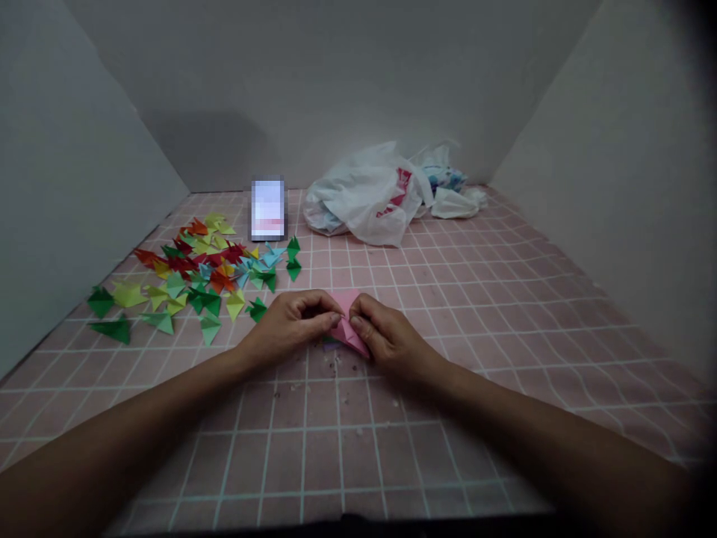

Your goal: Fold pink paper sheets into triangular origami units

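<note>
A partly folded piece of pink origami paper (352, 338) is pinched between both hands near the middle of the table. My left hand (294, 317) is closed, thumb and fingertips at the paper's left side. From the right, my right hand (389, 332) grips the same paper between thumb and curled fingers. Under and behind it show more pink paper (344, 299) and a bit of purple and green paper (330, 344), mostly hidden by the hands. Small crumb-like bits lie on the cloth just in front.
Many folded paper cranes (205, 299) in red, orange, yellow, green and blue spread over the left side. A lit phone (267, 209) stands behind them. White plastic bags (370, 194) lie at the back. Pale walls enclose the pink checked tablecloth (504, 336).
</note>
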`<state>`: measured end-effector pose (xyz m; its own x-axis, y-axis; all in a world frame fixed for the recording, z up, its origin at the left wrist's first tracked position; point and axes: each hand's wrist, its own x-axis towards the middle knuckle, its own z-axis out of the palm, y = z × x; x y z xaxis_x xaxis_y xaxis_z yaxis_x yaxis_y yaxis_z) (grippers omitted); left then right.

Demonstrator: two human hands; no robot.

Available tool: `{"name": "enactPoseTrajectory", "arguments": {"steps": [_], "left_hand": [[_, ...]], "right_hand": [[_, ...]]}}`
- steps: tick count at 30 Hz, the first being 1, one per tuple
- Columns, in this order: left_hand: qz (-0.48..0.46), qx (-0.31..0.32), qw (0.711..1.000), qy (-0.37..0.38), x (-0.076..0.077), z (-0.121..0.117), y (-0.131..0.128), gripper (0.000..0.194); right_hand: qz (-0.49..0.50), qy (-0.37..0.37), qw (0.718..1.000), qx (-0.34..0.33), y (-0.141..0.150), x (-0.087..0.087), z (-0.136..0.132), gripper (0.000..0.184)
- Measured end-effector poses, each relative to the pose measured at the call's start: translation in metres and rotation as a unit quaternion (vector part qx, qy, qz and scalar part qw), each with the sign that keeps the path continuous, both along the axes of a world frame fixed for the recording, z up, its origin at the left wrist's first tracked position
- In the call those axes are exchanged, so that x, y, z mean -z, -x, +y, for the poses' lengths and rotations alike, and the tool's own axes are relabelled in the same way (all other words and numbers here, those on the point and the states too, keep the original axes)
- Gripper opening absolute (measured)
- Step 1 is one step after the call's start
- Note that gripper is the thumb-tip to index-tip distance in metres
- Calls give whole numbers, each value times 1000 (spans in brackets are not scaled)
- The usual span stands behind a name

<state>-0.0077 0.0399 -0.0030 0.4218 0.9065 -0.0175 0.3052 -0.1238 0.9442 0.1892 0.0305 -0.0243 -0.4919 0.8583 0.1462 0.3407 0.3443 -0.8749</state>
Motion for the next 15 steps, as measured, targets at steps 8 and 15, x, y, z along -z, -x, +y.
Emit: {"name": "enactPoseTrajectory", "arguments": {"steps": [8, 15], "left_hand": [[-39, -9, 996, 85, 6, -3, -4, 22], [-109, -14, 986, 129, 18, -7, -8, 21]], "right_hand": [[29, 3, 999, 32, -1, 0, 0, 17], [99, 82, 991, 34, 2, 0, -2, 18]]}}
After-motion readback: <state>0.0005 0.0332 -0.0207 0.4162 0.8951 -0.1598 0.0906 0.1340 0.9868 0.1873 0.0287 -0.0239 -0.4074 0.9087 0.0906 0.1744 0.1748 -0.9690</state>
